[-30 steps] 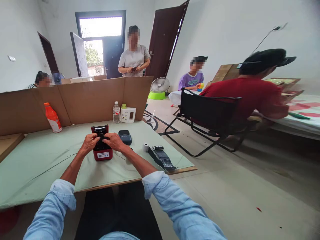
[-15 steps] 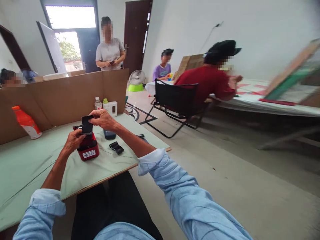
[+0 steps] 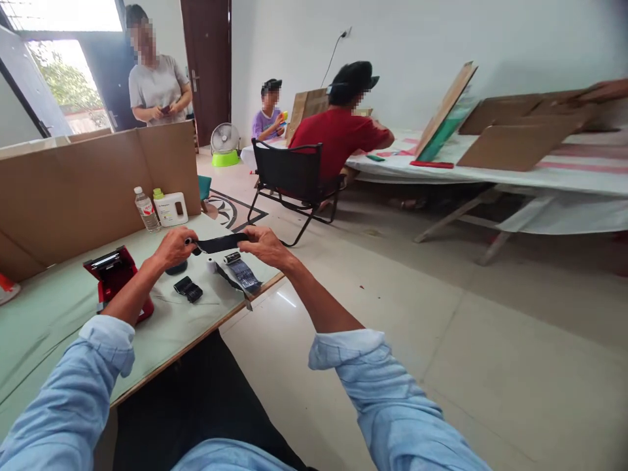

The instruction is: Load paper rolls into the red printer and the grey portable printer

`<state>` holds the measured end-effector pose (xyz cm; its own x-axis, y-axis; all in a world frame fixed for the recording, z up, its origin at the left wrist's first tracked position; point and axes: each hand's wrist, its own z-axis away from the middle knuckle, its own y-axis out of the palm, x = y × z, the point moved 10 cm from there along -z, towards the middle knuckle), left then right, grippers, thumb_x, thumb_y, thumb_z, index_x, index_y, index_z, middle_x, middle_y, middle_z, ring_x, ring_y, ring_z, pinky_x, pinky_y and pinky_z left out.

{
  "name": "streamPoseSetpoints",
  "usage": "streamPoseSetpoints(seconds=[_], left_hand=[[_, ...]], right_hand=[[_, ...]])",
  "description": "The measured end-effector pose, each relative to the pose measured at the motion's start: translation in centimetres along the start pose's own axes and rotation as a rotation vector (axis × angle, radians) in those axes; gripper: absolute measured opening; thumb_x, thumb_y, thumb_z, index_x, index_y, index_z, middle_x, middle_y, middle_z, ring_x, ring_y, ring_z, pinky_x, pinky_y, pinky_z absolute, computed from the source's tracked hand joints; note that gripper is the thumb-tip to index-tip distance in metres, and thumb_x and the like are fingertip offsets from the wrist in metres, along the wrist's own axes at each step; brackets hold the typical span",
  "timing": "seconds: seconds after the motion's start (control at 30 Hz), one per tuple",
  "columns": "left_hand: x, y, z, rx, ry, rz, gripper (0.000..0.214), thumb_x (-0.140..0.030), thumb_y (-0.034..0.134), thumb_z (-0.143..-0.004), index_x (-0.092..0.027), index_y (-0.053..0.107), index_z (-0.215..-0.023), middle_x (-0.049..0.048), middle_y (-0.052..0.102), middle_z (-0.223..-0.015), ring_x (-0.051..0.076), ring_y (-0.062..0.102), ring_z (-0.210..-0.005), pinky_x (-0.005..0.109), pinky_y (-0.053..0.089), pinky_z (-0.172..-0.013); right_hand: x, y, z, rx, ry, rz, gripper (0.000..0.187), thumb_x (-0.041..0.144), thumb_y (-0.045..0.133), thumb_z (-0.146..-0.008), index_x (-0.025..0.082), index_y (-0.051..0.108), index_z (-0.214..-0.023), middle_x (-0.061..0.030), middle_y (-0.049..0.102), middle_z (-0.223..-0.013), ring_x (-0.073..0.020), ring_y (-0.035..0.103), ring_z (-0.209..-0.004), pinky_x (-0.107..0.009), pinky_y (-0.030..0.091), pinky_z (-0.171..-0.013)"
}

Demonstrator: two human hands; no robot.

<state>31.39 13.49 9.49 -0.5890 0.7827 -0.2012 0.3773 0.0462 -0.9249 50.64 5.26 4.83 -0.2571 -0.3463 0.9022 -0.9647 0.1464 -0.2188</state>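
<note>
A black ribbon is stretched level between my two hands, above the right part of the table. My left hand grips its left end, where a small roll shows by the fingers. The other end is pinched between the thumb and fingers of my right hand. Under my left forearm stands a small red machine with its lid up, resembling a label printer. Below the ribbon lie a folded black strip and small rolls with dark, printed-looking film unwound. My left hand partly hides a dark object.
A cardboard partition borders the table, with a water bottle and white jug before it. An orange bottle is at far left. A person in red sits on a black folding chair; others are behind.
My hands have moved right, away from the red machine, and spread apart, drawing the black ribbon out between them. The view has swung right, revealing the film and rolls at the table edge.
</note>
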Motion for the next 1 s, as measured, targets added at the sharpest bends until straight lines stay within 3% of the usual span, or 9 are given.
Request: streamPoseSetpoints(seconds=[0.13, 0.33, 0.6, 0.8, 0.9, 1.0], left_hand=[[-1.5, 4.6, -4.5, 0.108, 0.015, -0.063, 0.022, -0.017, 0.067, -0.087, -0.019, 0.084, -0.102, 0.0087, 0.078, -0.103, 0.023, 0.069, -0.097, 0.034, 0.053, -0.094], [-3.7, 8.7, -9.1, 0.193, 0.036, -0.112, 0.025, -0.016, 0.068, -0.086, -0.021, 0.084, -0.104, 0.0081, 0.078, -0.108, 0.025, 0.070, -0.103, 0.035, 0.054, -0.096], [-6.1, 12.5, -11.7, 0.261, 0.059, -0.100, 0.029, -0.015, 0.064, -0.085, -0.020, 0.084, -0.106, 0.0099, 0.080, -0.110, 0.026, 0.072, -0.106, 0.035, 0.055, -0.096], [-7.7, 14.8, -13.1, 0.335, 0.098, -0.089, 0.033, -0.014, 0.063, -0.083, -0.021, 0.085, -0.107, 0.0068, 0.082, -0.106, 0.025, 0.073, -0.103, 0.034, 0.056, -0.096], [-8.2, 15.8, -13.7, 0.369, 0.114, -0.115, 0.034, -0.014, 0.062, -0.084, -0.021, 0.084, -0.109, 0.0070, 0.082, -0.109, 0.025, 0.073, -0.106, 0.033, 0.056, -0.097], [-8.6, 16.8, -14.2, 0.392, 0.121, -0.145, 0.038, -0.014, 0.063, -0.084, -0.022, 0.082, -0.116, 0.0075, 0.081, -0.113, 0.026, 0.073, -0.112, 0.033, 0.056, -0.099]], right_hand=[[-3.6, -3.3, 1.9, -0.083, 0.067, 0.043, 0.019, 0.039, 0.061, -0.068, 0.020, 0.059, -0.072, 0.0057, 0.050, -0.066, -0.0122, 0.041, -0.064, -0.028, 0.032, -0.061], [-8.0, -5.6, 3.8, -0.178, 0.145, 0.073, 0.023, 0.044, 0.059, -0.070, 0.021, 0.059, -0.071, 0.0052, 0.048, -0.066, -0.0135, 0.041, -0.064, -0.029, 0.031, -0.061], [-10.4, -7.8, 5.2, -0.235, 0.158, 0.158, 0.022, 0.043, 0.055, -0.073, 0.021, 0.060, -0.074, 0.0041, 0.050, -0.067, -0.0142, 0.043, -0.064, -0.029, 0.033, -0.062], [-12.1, -7.7, 6.1, -0.226, 0.191, 0.186, 0.025, 0.046, 0.058, -0.078, 0.021, 0.060, -0.074, 0.0033, 0.053, -0.068, -0.0153, 0.049, -0.065, -0.029, 0.036, -0.061], [-12.6, -8.1, 6.2, -0.242, 0.216, 0.237, 0.028, 0.045, 0.062, -0.081, 0.020, 0.070, -0.091, -0.0010, 0.067, -0.082, -0.0197, 0.061, -0.076, -0.031, 0.046, -0.068], [-12.4, -9.6, 5.5, -0.312, 0.254, 0.334, 0.049, 0.046, 0.071, -0.082, 0.019, 0.071, -0.123, -0.0104, 0.075, -0.117, -0.0266, 0.069, -0.103, -0.037, 0.054, -0.088]])
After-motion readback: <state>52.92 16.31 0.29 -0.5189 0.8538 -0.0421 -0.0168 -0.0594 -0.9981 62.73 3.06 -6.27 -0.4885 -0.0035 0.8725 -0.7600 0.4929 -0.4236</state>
